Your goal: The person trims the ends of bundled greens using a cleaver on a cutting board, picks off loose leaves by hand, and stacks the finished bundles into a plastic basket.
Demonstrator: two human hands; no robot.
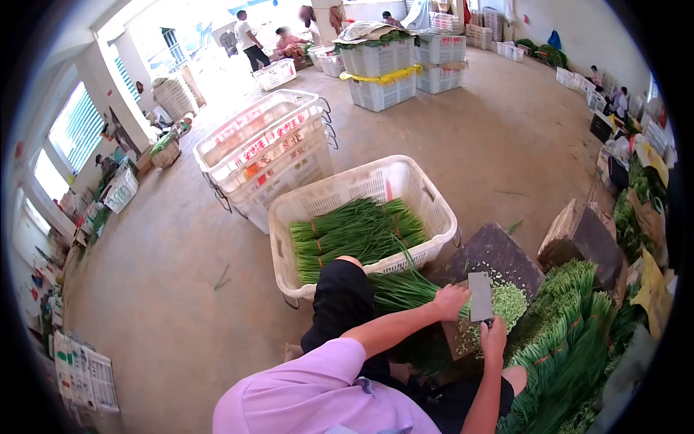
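My left hand [451, 302] is closed round the pale ends of a bunch of long green stalks [405, 291], which trails left over the basket's edge. My right hand [494, 338] grips the dark handle of a cleaver [480, 296]. The broad blade stands beside my left hand, at the ends of the stalks. Under them is a wooden board [457, 333], partly hidden. Small pale green cut pieces [510, 304] lie heaped right of the blade, on and around a dark block [486, 249].
A white basket [434, 210] holding tied green bundles [347, 235] stands ahead, with stacked crates [260, 155] behind it. More green bundles [571, 347] lie to my right, near a wooden block [571, 235]. Several people sit or stand farther off, one in a white top [246, 35].
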